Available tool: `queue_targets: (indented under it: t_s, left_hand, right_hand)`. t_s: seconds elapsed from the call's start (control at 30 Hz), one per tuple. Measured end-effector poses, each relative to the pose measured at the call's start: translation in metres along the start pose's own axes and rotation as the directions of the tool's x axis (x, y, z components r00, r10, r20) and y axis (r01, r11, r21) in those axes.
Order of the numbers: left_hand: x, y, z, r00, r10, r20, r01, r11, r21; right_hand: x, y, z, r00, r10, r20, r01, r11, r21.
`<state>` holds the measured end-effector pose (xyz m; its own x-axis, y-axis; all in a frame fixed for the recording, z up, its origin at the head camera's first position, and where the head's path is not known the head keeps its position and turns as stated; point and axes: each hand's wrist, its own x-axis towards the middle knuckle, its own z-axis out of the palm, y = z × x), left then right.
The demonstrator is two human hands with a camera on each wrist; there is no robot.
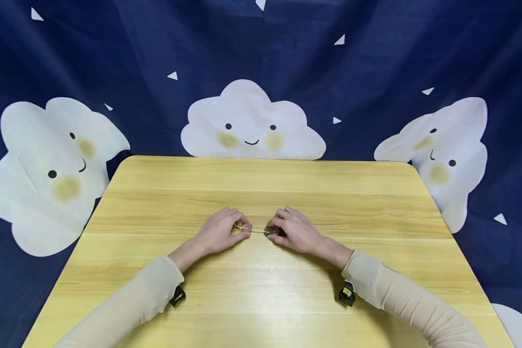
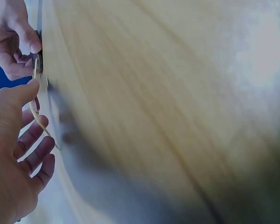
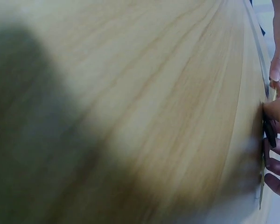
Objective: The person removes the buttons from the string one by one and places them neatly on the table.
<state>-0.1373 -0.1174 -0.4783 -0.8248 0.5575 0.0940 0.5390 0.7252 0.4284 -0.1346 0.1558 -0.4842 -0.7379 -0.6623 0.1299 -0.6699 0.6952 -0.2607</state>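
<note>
Above the middle of the table, my left hand point(image 1: 219, 231) pinches a thin pale-yellow cord point(image 1: 257, 231) between thumb and index finger. Part of the cord point(image 2: 45, 128) curves down past the other fingers in the left wrist view. My right hand point(image 1: 299, 232), facing it a short gap away, pinches a small dark flat piece point(image 1: 268, 231) that the cord runs to. That dark piece point(image 2: 39, 60) also shows at the right hand's fingertips in the left wrist view. Fingers hide much of it, and I cannot tell what kind of thing it is.
A light wooden table point(image 1: 261, 290) with rounded far corners lies under both hands. Behind it hangs a dark blue curtain point(image 1: 148, 43) with white clouds. Small black cameras sit under the left wrist point(image 1: 178, 296) and right wrist point(image 1: 347, 294), beside the beige sleeves.
</note>
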Motion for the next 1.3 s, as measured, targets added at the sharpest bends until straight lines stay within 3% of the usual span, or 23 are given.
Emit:
queue_targets:
  t_s: [0.8, 1.3]
  left_hand:
    - [-0.004, -0.021, -0.016, 0.998, -0.009, -0.06, 0.008, 1.0, -0.017]
    - [-0.015, -0.035, -0.026, 0.995, -0.035, -0.099, 0.034, 0.999, -0.004]
  right_hand:
    - [0.0, 0.0, -0.001, 0.999, -0.035, -0.022, 0.035, 0.999, -0.018]
    - [0.0, -0.002, -0.002, 0.999, -0.035, -0.028, 0.034, 0.999, -0.023]
